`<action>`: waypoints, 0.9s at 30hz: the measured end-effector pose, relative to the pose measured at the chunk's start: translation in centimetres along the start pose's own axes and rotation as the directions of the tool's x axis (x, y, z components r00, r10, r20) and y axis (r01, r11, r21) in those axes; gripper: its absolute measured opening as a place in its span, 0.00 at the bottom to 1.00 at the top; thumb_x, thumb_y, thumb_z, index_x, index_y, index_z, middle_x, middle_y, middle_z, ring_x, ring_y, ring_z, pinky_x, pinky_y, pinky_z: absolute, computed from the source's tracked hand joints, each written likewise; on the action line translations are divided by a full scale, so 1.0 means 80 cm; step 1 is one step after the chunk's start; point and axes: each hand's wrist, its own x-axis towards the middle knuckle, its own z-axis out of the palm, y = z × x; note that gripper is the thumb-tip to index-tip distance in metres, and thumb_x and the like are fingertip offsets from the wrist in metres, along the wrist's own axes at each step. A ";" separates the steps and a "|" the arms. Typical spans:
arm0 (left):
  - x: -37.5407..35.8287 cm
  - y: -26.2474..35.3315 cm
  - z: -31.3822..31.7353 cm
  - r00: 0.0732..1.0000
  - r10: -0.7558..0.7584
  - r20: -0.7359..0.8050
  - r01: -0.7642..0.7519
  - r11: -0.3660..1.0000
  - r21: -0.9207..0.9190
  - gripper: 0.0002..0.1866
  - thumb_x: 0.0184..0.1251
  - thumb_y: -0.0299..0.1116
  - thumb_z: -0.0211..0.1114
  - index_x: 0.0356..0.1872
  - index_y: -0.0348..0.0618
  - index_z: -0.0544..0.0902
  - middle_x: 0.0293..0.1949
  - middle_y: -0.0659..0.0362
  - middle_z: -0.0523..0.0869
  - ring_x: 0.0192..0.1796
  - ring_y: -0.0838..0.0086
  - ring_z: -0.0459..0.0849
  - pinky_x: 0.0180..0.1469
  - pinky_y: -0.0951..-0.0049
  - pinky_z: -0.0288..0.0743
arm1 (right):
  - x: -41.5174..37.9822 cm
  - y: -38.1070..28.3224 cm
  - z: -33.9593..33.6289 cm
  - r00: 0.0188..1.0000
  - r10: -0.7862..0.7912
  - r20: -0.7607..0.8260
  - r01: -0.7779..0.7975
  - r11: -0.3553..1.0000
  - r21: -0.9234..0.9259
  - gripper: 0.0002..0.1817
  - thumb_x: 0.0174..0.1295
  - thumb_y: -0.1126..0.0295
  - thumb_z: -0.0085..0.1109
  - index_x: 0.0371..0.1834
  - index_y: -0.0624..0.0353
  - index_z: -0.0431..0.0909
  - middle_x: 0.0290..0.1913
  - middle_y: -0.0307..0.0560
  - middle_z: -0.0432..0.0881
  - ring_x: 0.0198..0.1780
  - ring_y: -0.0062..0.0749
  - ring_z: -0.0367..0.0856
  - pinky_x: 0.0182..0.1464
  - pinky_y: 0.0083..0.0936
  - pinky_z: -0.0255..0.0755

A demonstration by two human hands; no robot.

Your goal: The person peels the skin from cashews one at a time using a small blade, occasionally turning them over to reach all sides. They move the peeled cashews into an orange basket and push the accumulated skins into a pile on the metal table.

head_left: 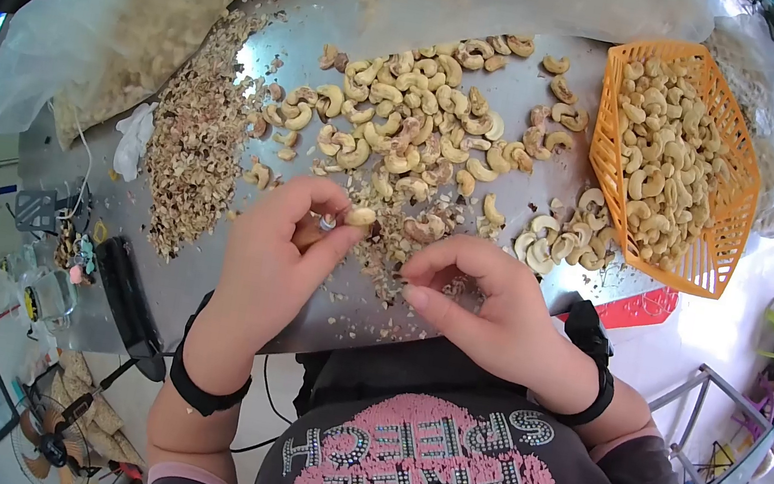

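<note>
Pinched between the thumb and forefinger of my left hand (276,250) is a pale cashew nut (362,217). A small shiny band shows among that hand's curled fingers. My right hand (489,304) is just to the right, its thumb and forefinger drawn close together over the loose husk flakes (386,260); a dark speck shows at the fingertips, and I cannot tell what they hold. Beyond both hands spreads a pile of cashews (408,109), some with brown skin still on. A smaller group of paler cashews (564,245) lies right of my right hand.
An orange plastic basket (611,126) full of cashews stands at the right on the metal table (305,153). Heaped skin flakes (195,146) lie at the left beside a large clear plastic bag (127,29). A red perforated piece (634,310) sits by the right edge.
</note>
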 end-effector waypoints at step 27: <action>-0.035 0.040 0.001 0.957 0.082 0.278 0.081 0.846 -0.527 0.14 0.60 0.32 0.54 0.45 0.38 0.72 0.27 0.61 0.76 0.20 0.86 0.66 0.20 0.88 0.58 | -0.010 -0.016 -0.001 0.979 0.176 0.105 -0.205 0.844 0.495 0.09 0.60 0.68 0.52 0.38 0.63 0.70 0.31 0.37 0.75 0.33 0.14 0.71 0.33 0.12 0.66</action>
